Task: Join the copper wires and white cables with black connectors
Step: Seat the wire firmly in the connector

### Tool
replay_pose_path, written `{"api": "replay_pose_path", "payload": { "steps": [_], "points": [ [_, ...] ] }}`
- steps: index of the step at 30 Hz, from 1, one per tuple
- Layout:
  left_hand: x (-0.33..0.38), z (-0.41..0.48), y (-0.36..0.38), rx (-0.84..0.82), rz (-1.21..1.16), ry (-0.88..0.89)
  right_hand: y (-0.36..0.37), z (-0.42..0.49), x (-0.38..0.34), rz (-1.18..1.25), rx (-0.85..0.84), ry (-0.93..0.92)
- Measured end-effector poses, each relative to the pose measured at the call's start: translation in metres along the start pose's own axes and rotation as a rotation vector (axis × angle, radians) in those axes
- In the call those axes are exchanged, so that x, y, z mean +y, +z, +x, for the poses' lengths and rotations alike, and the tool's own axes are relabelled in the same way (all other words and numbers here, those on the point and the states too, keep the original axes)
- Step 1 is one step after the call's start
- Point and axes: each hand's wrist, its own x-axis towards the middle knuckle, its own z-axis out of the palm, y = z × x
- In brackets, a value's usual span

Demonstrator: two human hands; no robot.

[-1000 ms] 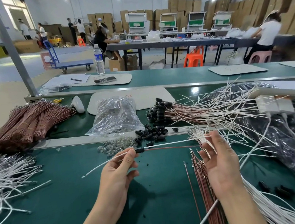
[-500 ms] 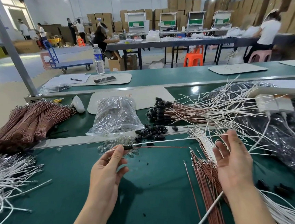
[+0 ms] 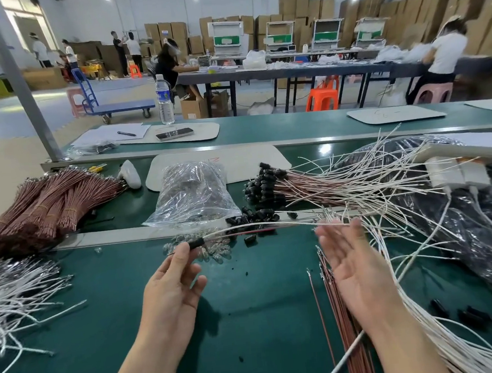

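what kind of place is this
Probably a factory assembly floor: a green workbench heaped with bundled copper wires and white cables, cardboard boxes stacked at the back, and other workers seated at a long table.

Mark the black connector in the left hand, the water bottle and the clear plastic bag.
black connector (image 3: 197, 244): head view, middle of its body.
water bottle (image 3: 163, 96): head view, on its label.
clear plastic bag (image 3: 192, 194): head view, middle of its crinkled front.
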Motion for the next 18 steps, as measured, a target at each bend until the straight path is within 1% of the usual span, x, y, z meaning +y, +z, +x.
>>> {"api": "replay_pose_path", "payload": {
  "steps": [5,9,11,14,18],
  "points": [
    [0.0,-0.004,0.004,-0.014,-0.217,-0.072,0.017,-0.003,0.021,-0.151,-0.132,0.164],
    [-0.007,-0.009,0.012,-0.057,-0.261,-0.128,0.023,-0.011,0.035,-0.334,-0.267,0.268],
    [-0.013,-0.013,0.017,-0.087,-0.193,-0.147,0.028,-0.015,0.045,-0.435,-0.309,0.255],
    [-0.026,-0.018,0.022,-0.123,0.023,-0.146,0.036,-0.019,0.054,-0.524,-0.337,0.159],
    [-0.04,-0.024,0.024,-0.216,0.296,-0.029,0.037,-0.019,0.053,-0.531,-0.294,0.058]
  ]
}}
